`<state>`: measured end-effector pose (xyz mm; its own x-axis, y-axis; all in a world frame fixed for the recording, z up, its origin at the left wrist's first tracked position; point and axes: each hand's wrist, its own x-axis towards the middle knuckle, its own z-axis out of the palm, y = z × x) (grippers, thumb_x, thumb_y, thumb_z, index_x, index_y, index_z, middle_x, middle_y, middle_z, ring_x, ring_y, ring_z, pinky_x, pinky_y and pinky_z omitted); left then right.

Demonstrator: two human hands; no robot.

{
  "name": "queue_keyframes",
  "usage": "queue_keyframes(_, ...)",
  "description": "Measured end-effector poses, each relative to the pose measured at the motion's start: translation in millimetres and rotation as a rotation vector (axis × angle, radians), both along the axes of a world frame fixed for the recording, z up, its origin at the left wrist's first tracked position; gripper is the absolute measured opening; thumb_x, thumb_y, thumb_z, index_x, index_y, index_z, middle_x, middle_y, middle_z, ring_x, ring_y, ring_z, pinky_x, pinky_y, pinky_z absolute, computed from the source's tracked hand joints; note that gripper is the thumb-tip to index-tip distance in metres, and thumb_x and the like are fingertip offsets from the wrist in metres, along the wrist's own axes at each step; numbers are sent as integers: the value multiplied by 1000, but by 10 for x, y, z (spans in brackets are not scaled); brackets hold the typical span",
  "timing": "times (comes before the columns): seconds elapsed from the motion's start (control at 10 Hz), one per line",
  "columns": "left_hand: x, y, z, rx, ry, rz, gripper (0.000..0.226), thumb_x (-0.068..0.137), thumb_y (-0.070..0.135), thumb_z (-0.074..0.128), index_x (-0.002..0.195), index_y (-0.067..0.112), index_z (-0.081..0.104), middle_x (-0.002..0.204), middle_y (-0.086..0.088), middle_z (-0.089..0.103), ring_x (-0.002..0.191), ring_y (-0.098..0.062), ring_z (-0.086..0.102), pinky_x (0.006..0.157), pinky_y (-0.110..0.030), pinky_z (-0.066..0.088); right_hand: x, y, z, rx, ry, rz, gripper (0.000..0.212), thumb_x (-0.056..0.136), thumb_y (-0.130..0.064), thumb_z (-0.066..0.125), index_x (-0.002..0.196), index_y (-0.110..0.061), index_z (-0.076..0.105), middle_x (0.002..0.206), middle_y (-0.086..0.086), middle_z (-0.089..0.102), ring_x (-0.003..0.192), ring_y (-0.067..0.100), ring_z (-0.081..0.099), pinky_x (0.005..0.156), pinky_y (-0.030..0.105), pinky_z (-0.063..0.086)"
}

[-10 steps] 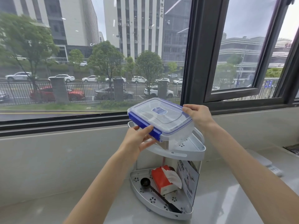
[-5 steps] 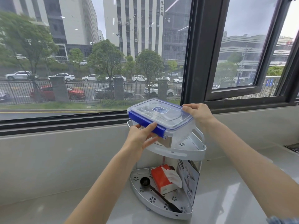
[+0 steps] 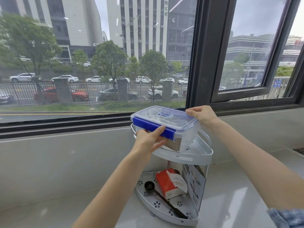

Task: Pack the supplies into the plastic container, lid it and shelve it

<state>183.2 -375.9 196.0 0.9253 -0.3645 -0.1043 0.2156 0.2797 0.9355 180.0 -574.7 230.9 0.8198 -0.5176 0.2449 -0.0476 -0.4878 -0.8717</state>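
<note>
Head view: a person holds a clear plastic container [image 3: 166, 127] at the top tier of a white two-tier corner shelf [image 3: 185, 157] standing on a pale tabletop [image 3: 230, 203] below a window [image 3: 98, 63]. The container's clear lid [image 3: 164, 116] is on, its blue latch [image 3: 153, 128] facing the camera. The left hand [image 3: 148, 140] provides the near grip: its thumb lies over the blue latch and its fingers curl under the container's near side. The right hand [image 3: 201, 115] grips the far right corner, fingers curled over the lid's edge. The container sits between the two hands, its base low over the top tier; whether it touches the tier cannot be told. A metallic surface shows through the container's clear wall. On the lower tier lie a red tissue pack [image 3: 167, 183] with a white tissue poking out and, just beside it, a black scoop [image 3: 158, 195] resting diagonally. A printed card [image 3: 194, 183] leans along the shelf's right side. Outside, parked cars, trees and office blocks line a street.
</note>
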Motion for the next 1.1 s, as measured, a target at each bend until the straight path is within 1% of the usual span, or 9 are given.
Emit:
queue_keyframes(0.1, 11, -16, -61, 33, 4, 6, 52, 79, 10, 67, 123, -2, 44, 116, -21, 63, 74, -17, 68, 46, -19, 57, 35, -14, -57, -41, 12, -8, 27, 84, -19, 64, 106, -4, 69, 112, 15, 68, 105, 24, 58, 95, 33, 41)
queue_keyframes(0.3, 1, -50, -178, 73, -7, 9, 59, 76, 11, 70, 127, 2, 40, 117, -20, 62, 78, -18, 70, 47, -19, 57, 32, -21, -170, -199, 64, -16, 25, 86, -18, 60, 106, -6, 70, 111, 14, 70, 98, 19, 57, 89, 29, 42)
queue_keyframes(0.4, -43, -35, -188, 72, 9, -4, 54, 77, 11, 69, 124, 3, 44, 116, -19, 64, 81, -19, 70, 50, -20, 59, 36, -6, -212, -239, 81, -30, 24, 88, -18, 57, 106, -7, 70, 113, 13, 69, 108, 25, 58, 91, 31, 43)
queue_keyframes(0.5, -67, 3, -177, 75, 9, -14, 48, 79, 10, 66, 122, 2, 47, 116, -19, 64, 80, -19, 69, 50, -21, 59, 37, 8, -216, -242, 85, -34, 25, 88, -19, 56, 107, -7, 69, 114, 13, 69, 109, 26, 57, 92, 32, 44)
queue_keyframes(0.7, -104, 66, -101, 75, 35, -54, 34, 86, 9, 57, 119, 2, 48, 103, -14, 64, 80, -18, 66, 54, -27, 59, -6, 52, -184, -314, 141, -15, 29, 92, -23, 48, 109, -11, 68, 116, 11, 67, 113, 28, 54, 97, 37, 43)
queue_keyframes(0.8, -128, 134, -9, 88, 26, -42, 23, 88, 7, 53, 110, 6, 48, 92, -8, 60, 91, -19, 60, 67, -35, 57, -92, 145, -114, -373, 192, 49, 32, 93, -22, 46, 118, -10, 62, 122, 12, 65, 115, 27, 55, 99, 35, 41)
queue_keyframes(0.9, -130, 228, 67, 178, -32, -1, 19, 89, 7, 50, 108, 7, 49, 98, -8, 57, 93, -17, 56, 78, -37, 53, -131, 206, -49, -420, 219, 89, 36, 93, -25, 46, 126, -12, 55, 130, 10, 60, 120, 28, 52, 104, 37, 39)
queue_keyframes(1.0, -140, 419, 233, 291, -174, 73, 29, 90, 10, 47, 118, 14, 49, 116, -8, 53, 102, -18, 50, 88, -36, 43, -177, 390, 107, -534, 242, 111, 42, 93, -32, 45, 132, -17, 48, 138, 7, 53, 126, 29, 48, 108, 44, 37)
queue_keyframes(1.1, -180, 566, 368, 358, -259, 145, 40, 91, 12, 45, 131, 13, 42, 132, -8, 50, 113, -20, 48, 92, -35, 39, -219, 528, 213, -631, 242, 104, 43, 93, -33, 43, 134, -19, 45, 141, 6, 49, 129, 29, 44, 108, 46, 37)
